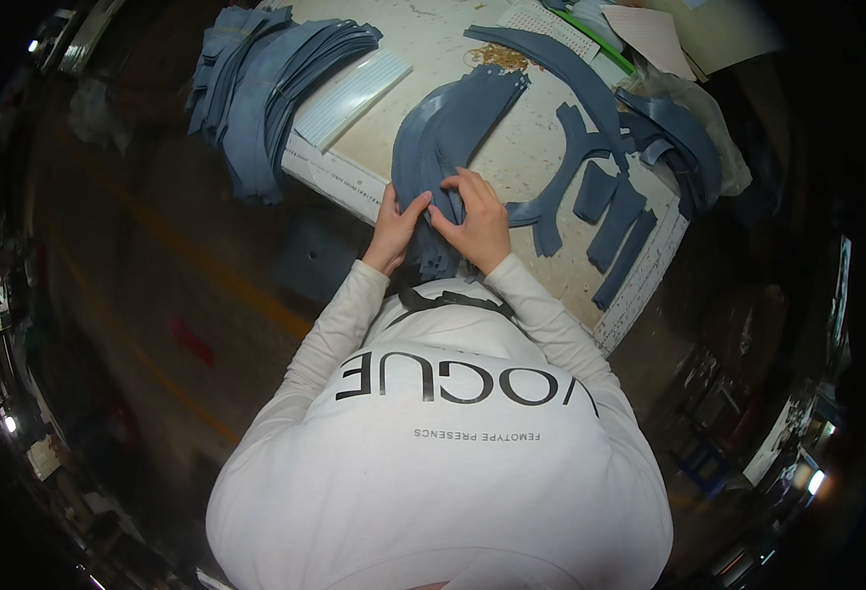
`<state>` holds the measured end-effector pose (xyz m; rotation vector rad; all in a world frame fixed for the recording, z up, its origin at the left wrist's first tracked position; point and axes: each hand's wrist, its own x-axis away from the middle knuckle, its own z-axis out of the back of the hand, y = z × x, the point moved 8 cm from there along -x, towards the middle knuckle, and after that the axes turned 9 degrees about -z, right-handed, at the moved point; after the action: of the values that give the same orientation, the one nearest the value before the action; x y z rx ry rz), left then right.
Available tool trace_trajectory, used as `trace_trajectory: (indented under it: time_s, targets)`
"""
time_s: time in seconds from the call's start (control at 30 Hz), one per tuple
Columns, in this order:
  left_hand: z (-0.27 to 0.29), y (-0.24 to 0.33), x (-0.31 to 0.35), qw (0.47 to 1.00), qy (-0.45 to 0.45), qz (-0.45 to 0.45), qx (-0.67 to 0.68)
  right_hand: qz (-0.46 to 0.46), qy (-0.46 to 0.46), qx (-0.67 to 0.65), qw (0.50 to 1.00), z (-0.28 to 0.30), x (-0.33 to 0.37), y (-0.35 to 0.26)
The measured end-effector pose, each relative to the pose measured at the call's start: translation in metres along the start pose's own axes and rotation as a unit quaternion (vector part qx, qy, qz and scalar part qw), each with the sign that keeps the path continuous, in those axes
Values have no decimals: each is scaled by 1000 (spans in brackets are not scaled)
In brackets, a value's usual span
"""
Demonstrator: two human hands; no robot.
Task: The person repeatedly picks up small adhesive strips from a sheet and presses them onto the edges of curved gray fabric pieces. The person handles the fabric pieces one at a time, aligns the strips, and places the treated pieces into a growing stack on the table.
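A stack of curved blue-grey fabric pieces lies at the table's near edge, its lower ends hanging over towards my waist. My left hand grips the left edge of the stack, thumb on top and fingers partly hidden at the side. From the right, my right hand bends over the same stack, its thumb and forefinger closed on the cloth near my left thumb. Whether it pinches one layer or several cannot be made out.
A larger pile of curved fabric pieces overhangs the table's left edge beside a pale striped flat block. Loose cut pieces lie to the right. Yellowish rubber bands, papers and a plastic bag sit farther back.
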<state>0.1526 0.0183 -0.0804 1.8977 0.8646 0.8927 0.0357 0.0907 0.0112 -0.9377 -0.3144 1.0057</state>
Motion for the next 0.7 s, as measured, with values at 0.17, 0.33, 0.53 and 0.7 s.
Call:
trace_trajectory:
  time_s: [0.17,0.33,0.53,0.7]
  targets:
    - [0,-1,0,1000,-5,0,-7,-3,13,-19,1000,2,0,4]
    - [1,-2,-1,1000,0,-1,-15,-17,-5,-62,998,3,-2,8]
    - [4,-3,3,999,13,37,30,15,6,2,1000,1,4,-2]
    - [2,-1,3,999,14,33,17,-8,7,-76,997,5,0,8]
